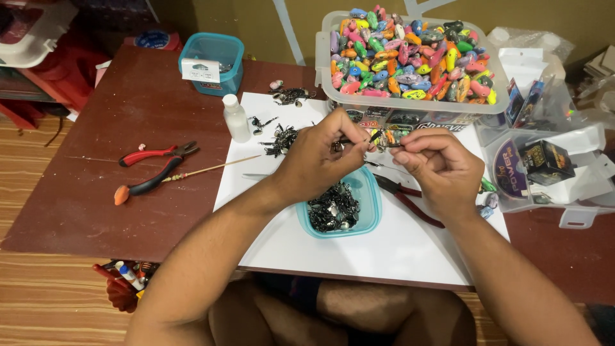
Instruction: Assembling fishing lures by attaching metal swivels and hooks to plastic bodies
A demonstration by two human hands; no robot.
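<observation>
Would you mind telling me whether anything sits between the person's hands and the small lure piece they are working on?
Nothing visible does. The left hand and right hand both already pinch the small lure piece at their fingertips, above the white sheet and teal tub.

Bright even indoor light, soft shadows under the hands, sharp centre, slight wide-angle stretch at edges

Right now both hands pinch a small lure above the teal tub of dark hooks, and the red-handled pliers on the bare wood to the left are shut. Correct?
Not quite. The head view shows the red-handled pliers lying open, handles spread. Both the left hand and right hand do pinch the small lure above the teal tub.
</observation>
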